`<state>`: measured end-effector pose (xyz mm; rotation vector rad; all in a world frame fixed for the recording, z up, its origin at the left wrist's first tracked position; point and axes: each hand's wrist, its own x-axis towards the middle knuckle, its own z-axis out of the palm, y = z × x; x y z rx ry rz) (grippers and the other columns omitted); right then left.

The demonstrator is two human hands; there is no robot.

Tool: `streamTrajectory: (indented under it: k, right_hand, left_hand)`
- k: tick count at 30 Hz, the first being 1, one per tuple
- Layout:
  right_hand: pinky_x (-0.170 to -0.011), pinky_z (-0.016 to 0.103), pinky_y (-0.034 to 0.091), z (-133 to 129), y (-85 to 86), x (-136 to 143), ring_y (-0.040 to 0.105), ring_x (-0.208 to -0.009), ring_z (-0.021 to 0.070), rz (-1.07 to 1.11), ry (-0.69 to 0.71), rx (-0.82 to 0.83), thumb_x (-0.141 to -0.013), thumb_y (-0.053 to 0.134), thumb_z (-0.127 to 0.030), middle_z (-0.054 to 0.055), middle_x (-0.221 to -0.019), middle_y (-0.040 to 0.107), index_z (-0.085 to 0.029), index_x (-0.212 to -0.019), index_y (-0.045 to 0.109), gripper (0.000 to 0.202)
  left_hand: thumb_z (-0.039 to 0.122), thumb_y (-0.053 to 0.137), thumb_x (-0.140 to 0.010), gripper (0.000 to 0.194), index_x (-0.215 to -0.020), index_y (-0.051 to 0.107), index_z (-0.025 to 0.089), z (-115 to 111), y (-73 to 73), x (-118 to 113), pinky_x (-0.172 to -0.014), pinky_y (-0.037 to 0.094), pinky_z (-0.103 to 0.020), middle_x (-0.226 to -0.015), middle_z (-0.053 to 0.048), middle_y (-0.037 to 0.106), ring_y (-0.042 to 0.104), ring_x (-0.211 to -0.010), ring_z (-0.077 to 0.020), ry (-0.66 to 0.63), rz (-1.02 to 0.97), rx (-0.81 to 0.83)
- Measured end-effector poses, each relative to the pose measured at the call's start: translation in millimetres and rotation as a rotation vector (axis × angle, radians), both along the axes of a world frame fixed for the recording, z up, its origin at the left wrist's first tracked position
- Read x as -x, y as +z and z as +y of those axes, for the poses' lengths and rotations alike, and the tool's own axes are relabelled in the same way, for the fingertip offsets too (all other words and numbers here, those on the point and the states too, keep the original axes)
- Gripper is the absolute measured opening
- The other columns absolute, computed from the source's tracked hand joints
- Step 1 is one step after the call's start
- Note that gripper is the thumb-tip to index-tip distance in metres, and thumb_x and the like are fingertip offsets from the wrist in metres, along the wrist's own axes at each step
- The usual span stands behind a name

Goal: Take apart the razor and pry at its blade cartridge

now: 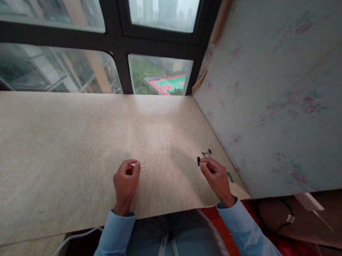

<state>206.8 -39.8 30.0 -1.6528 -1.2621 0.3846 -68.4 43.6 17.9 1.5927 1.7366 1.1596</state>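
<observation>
The right grip (215, 176) is closed on a small black piece (198, 161), pinched at the tips of thumb and forefinger and sticking out on their left side. Just beyond this grip lies a silvery metal piece (205, 154), its near end close to the knuckles, and beside it, a little farther right, a small dark piece (209, 151). A green piece (230, 177) rests on the bench (79, 162) just to the right of the same grip, near the wall (277, 92). Well apart to the left, the left grip (127, 181) has its thumb and forefinger brought together; a clear piece (144, 167) sits immediately right of those fingertips, though I cannot tell whether it is held between them or lies on the bench. Beyond both grips, at the far side of the bench, stands a dark window frame (120, 48).
</observation>
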Motion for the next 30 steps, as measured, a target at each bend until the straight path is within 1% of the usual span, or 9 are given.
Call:
streamTrajectory:
  k: [2, 6, 9, 12, 14, 17, 21, 26, 30]
  right_hand:
    - [-0.047, 0.023, 0.03, -6.0, -7.5, -6.0, 0.039, -0.048, 0.011, 0.101, -0.057, 0.009, -0.085, 0.059, -0.041, -0.006, -0.053, 0.044, -0.013, -0.087, 0.071, 0.03]
    - [-0.049, 0.024, 0.036, -15.9, -16.6, -11.9, 0.047, -0.053, 0.0127, 0.248, -0.129, -0.014, -0.084, 0.062, -0.043, -0.001, -0.061, 0.059, -0.013, -0.089, 0.071, 0.033]
    - [-0.057, 0.026, 0.045, -23.6, -19.6, -16.4, 0.058, -0.062, 0.0158, 0.339, -0.169, -0.065, -0.083, 0.063, -0.043, 0.004, -0.074, 0.068, -0.013, -0.091, 0.072, 0.032]
    - [-0.067, 0.03, 0.052, -30.1, -22.8, -22.0, 0.065, -0.072, 0.0195, 0.402, -0.189, -0.088, -0.083, 0.064, -0.043, 0.008, -0.085, 0.074, -0.014, -0.091, 0.072, 0.031]
    - [-0.069, 0.032, 0.053, -33.4, -24.8, -25.8, 0.067, -0.074, 0.0203, 0.42, -0.199, -0.086, -0.083, 0.063, -0.043, 0.009, -0.086, 0.075, -0.015, -0.091, 0.072, 0.031]
    - [-0.063, 0.03, 0.052, -37.7, -25.5, -30.9, 0.065, -0.069, 0.0192, 0.417, -0.2, -0.074, -0.083, 0.063, -0.044, 0.007, -0.081, 0.074, -0.015, -0.09, 0.072, 0.031]
    - [-0.056, 0.027, 0.048, -43.5, -22.9, -34.6, 0.061, -0.063, 0.0176, 0.376, -0.213, -0.051, -0.082, 0.063, -0.044, 0.006, -0.075, 0.072, -0.015, -0.09, 0.072, 0.032]
    - [-0.049, 0.025, 0.041, -47.5, -21.9, -33.3, 0.052, -0.055, 0.014, 0.404, -0.236, -0.049, -0.081, 0.063, -0.044, 0.003, -0.069, 0.067, -0.015, -0.089, 0.072, 0.032]
    - [-0.047, 0.024, 0.036, -46.4, -20.9, -33.1, 0.046, -0.052, 0.0124, 0.405, -0.231, -0.044, -0.082, 0.062, -0.045, 0.0, -0.064, 0.061, -0.014, -0.089, 0.072, 0.033]
  left_hand:
    - [0.04, 0.054, -0.086, 0.025, -0.089, 0.068, 0.019, -10.2, 7.0, -41.1, -0.062, 0.044, -0.027, -0.067, 0.0, 0.064, 0.059, -0.062, -0.0153, -0.153, 0.003, 0.048]
    - [0.035, 0.058, -0.087, 0.022, -0.095, 0.07, 0.019, -20.5, 15.1, -137.4, -0.071, 0.046, -0.029, -0.082, -0.005, 0.072, 0.067, -0.077, -0.0188, -0.464, 0.177, 0.154]
    - [0.051, 0.055, -0.09, 0.04, -0.106, 0.066, 0.017, -21.6, 15.7, -194.0, -0.073, 0.047, -0.032, -0.09, -0.011, 0.074, 0.069, -0.087, -0.0247, -0.551, 0.34, 0.207]
    - [0.062, 0.048, -0.09, 0.053, -0.112, 0.063, 0.015, -21.0, 14.3, -224.5, -0.074, 0.048, -0.035, -0.099, -0.017, 0.073, 0.07, -0.094, -0.0301, -0.576, 0.485, 0.25]
    - [0.065, 0.047, -0.089, 0.056, -0.111, 0.062, 0.015, -20.5, 13.2, -233.4, -0.076, 0.048, -0.036, -0.1, -0.018, 0.072, 0.07, -0.097, -0.0319, -0.564, 0.533, 0.268]
    - [0.064, 0.05, -0.088, 0.054, -0.109, 0.061, 0.015, -20.3, 12.0, -238.3, -0.078, 0.049, -0.038, -0.101, -0.019, 0.072, 0.069, -0.1, -0.0332, -0.539, 0.565, 0.282]
    - [0.051, 0.055, -0.089, 0.04, -0.106, 0.064, 0.016, -19.5, 9.8, -240.5, -0.08, 0.048, -0.039, -0.102, -0.019, 0.071, 0.069, -0.1, -0.0329, -0.526, 0.557, 0.291]
    - [0.036, 0.059, -0.082, 0.023, -0.087, 0.069, 0.016, -14.2, 6.2, -236.7, -0.075, 0.048, -0.037, -0.092, -0.017, 0.073, 0.069, -0.093, -0.0308, -0.482, 0.399, 0.315]
    - [0.035, 0.06, -0.078, 0.019, -0.075, 0.065, 0.017, -11.6, 6.6, -215.3, -0.067, 0.048, -0.031, -0.08, -0.01, 0.071, 0.069, -0.08, -0.024, -0.514, 0.184, 0.337]
